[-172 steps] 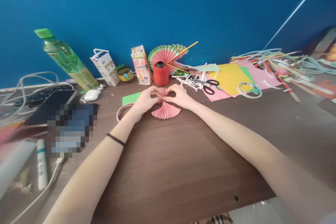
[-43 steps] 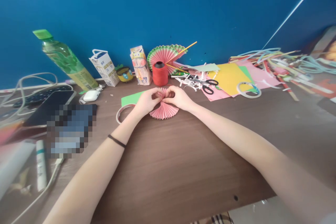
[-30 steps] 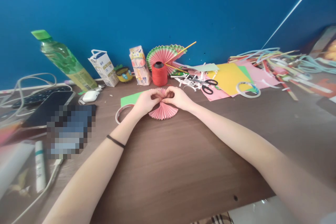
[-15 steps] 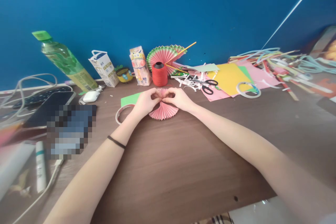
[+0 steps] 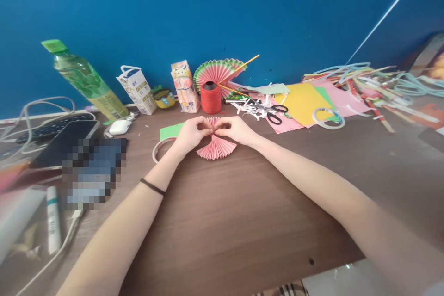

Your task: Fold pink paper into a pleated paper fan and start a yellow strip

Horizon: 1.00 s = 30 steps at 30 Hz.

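A pink pleated paper (image 5: 217,149) is pinched at its middle, its folds spread out on the near side and partly showing between the hands on the far side. My left hand (image 5: 193,135) grips its narrow middle from the left with thumb and fingers. From the right, my right hand (image 5: 235,130) pinches the same spot, the fingertips of both hands close together. Just behind stands a red thread spool (image 5: 211,99). A tape roll (image 5: 160,148) and a green paper (image 5: 169,131) lie beside my left hand.
Along the blue wall stand a green bottle (image 5: 88,81), two cartons and a finished pink-green fan (image 5: 217,73). Black-handled scissors (image 5: 275,114), paper scraps, a yellow sheet (image 5: 300,101) and another tape roll lie right. Phones, cables and a marker (image 5: 53,222) lie left.
The near folds of the pink paper have spread very slightly wider. Both hands keep their pinch at nearly the same place.
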Tool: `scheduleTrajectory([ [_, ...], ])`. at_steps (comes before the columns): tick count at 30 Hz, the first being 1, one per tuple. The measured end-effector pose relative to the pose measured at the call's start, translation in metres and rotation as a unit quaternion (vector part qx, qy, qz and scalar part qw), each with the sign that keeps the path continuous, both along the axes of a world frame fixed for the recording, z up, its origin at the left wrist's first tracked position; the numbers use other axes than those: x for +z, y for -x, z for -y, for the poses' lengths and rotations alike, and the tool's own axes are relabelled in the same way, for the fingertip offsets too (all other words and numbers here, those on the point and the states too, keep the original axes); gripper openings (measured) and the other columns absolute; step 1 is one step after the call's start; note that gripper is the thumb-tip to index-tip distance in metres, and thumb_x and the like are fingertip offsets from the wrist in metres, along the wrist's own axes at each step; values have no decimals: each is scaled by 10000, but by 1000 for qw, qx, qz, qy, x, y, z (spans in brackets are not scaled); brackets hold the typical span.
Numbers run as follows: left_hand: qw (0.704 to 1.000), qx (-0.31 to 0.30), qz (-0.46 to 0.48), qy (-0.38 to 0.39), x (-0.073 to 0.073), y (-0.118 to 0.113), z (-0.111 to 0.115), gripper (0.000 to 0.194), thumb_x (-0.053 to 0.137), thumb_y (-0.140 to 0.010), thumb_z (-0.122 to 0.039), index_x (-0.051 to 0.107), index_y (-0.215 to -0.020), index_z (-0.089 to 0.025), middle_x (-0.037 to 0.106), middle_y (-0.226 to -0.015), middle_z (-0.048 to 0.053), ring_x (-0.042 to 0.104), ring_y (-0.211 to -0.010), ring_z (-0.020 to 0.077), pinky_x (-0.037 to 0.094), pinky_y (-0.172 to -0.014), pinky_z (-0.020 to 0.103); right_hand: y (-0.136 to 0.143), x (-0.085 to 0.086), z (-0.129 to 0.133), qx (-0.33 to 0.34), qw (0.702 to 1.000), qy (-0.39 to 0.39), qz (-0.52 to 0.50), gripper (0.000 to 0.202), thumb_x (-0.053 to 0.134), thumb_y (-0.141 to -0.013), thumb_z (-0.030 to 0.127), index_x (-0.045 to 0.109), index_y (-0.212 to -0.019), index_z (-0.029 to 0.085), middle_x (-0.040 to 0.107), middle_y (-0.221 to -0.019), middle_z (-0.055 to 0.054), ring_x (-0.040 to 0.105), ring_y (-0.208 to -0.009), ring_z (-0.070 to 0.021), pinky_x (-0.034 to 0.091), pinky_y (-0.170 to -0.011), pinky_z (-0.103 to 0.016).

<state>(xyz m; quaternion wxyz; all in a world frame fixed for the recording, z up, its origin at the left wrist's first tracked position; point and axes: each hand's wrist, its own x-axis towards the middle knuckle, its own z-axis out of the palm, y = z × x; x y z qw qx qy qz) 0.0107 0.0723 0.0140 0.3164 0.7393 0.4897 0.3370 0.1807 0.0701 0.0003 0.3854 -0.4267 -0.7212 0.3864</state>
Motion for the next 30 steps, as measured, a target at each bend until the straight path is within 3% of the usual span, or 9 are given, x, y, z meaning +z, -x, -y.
scheduleTrajectory([
  [13,999,2,-41,-12,-1,1,0,134,659,-637,-282,603,-630,-160,659,-698,17,575,-682,160,434,-699,300,-1,1,-1,13,1000,8,0,66,640,-689,195,668,-705,137,684,-746,-21,596,-710,-133,441,-727,-297],
  [30,998,19,-55,-19,-1,0,0,112,658,-646,-269,625,-635,-162,676,-700,18,582,-677,162,437,-696,300,1,1,1,-17,1000,-1,14,77,600,-705,198,630,-672,135,646,-702,-20,560,-679,-122,427,-688,-277],
])
